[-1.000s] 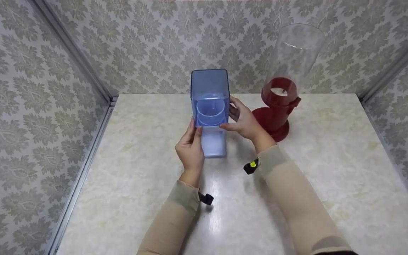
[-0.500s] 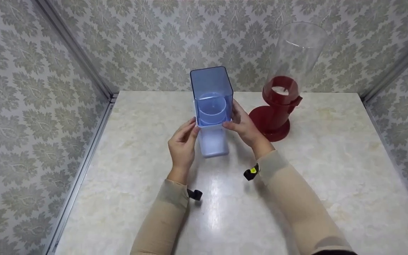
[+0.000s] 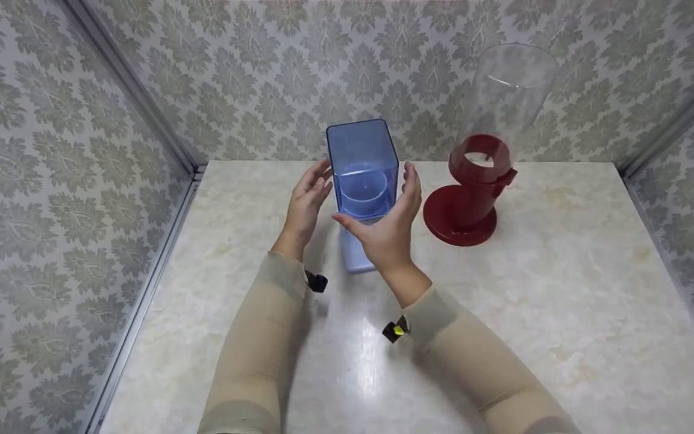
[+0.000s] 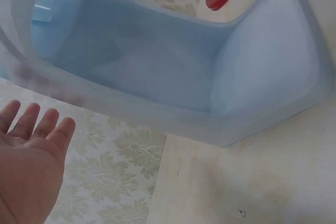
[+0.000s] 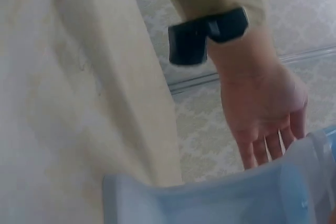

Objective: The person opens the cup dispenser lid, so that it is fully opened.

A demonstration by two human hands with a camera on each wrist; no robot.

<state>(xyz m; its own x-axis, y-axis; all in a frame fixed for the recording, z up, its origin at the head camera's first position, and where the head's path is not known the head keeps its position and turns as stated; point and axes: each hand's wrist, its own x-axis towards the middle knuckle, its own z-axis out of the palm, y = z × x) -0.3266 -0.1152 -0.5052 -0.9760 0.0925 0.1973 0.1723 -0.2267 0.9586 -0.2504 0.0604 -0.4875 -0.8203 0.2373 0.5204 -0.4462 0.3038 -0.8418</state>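
A dispenser with a see-through blue square hopper stands upright on its pale blue foot. A round blue ring shows inside the hopper. To its left is my left hand, fingers extended; in the left wrist view this hand is apart from the pale body. The right wrist view also catches the left hand behind the dispenser. My right hand spreads in front and to the right, thumb across the front, fingers along the right side; whether it touches is unclear.
A red dispenser stand with a clear tall cylinder stands to the right on the marbled table. Patterned wall panels border the table at the back and both sides.
Both hands have loosened from the hopper's lower edge. My left hand has moved up and away along the left side; the right has shifted left across the front. The dispenser stays nearly in place.
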